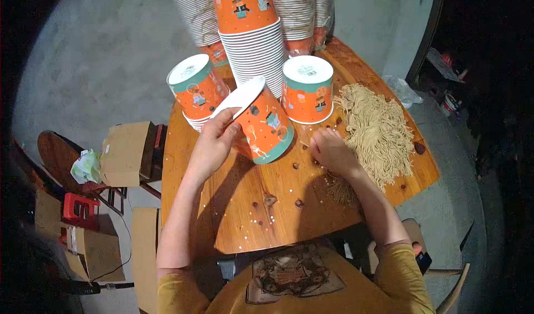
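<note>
Spreading across the wooden surface point(245, 214) sits a noodle heap point(375, 133); left hand point(214, 141) fingers grip a tilted orange paper cup point(261, 122) near its middle; right hand point(332, 151) fingers curl, pinching loose strands by the heap.

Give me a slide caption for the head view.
Left hand tilts an orange paper cup on a wooden table; right hand rests beside a noodle pile.

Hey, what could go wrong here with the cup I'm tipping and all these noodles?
The left hand holds the orange paper cup tilted by its rim; it might slip and roll off the wooden table. The noodle pile by the right hand reaches near the table edge, so strands may fall. The tall cup stack behind could topple if bumped.
</note>
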`<state>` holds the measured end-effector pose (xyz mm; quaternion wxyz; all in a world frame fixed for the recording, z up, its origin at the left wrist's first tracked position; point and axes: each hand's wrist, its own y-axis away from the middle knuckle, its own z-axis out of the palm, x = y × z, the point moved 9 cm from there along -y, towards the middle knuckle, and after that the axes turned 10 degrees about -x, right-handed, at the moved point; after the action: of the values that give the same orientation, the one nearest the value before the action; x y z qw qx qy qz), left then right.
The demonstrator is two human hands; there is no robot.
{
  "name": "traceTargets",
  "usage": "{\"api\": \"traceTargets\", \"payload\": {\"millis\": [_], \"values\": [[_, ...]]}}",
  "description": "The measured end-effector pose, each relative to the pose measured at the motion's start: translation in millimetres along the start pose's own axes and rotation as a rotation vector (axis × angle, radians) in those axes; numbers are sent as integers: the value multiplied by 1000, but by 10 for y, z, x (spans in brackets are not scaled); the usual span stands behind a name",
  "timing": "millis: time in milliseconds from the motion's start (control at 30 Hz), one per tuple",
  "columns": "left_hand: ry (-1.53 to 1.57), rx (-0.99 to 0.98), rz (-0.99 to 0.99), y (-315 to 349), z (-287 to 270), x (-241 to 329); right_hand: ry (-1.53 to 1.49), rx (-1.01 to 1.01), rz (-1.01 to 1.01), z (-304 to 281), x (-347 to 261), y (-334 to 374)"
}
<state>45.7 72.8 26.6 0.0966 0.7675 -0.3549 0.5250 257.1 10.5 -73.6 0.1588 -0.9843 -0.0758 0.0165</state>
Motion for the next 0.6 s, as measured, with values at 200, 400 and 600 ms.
{"api": "traceTargets", "payload": {"millis": [200,400,600], "values": [[154,-94,-63,-43,59,23,-1244,1,135,-418,-125,19],[144,-133,-125,-65,117,0,-1226,231,-78,-866,-669,-100],[-95,-200,-12,-5,418,290,-1328,312,-38,-931,-847,46]]}}
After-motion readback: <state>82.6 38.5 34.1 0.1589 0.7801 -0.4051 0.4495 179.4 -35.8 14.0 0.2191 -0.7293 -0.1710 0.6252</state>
